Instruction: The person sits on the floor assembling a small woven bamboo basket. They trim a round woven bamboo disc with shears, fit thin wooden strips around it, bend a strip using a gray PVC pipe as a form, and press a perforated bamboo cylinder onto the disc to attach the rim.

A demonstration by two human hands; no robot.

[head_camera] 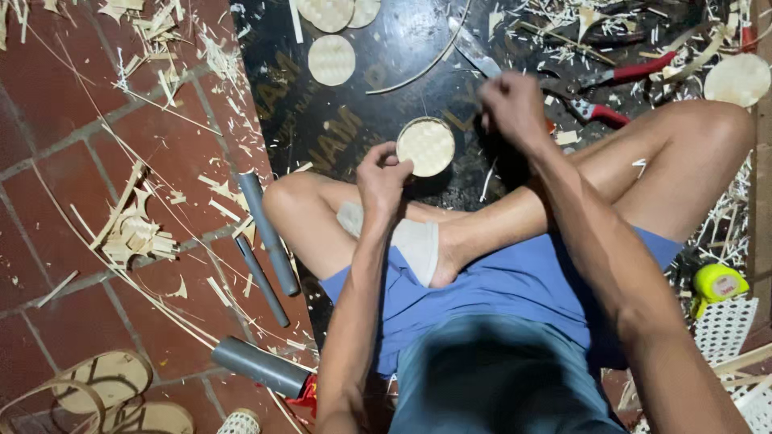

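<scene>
Though it is small, the round woven disc just above the centre of the frame looks light, thin and fairly stiff, its bent rim hoop the firmest place to grip; the plaited middle would likely flex or fray under a hard pinch. The left hand pinches its left edge, fingers closed on the rim. The right hand, up and to the right, is blurred and curled into a fist; whether it grips a thin strand I cannot tell. Similar woven discs lie at the upper middle on the black mat, red-handled cutters at the upper right, grey tubes at left, and a yellow tape measure at right.
</scene>
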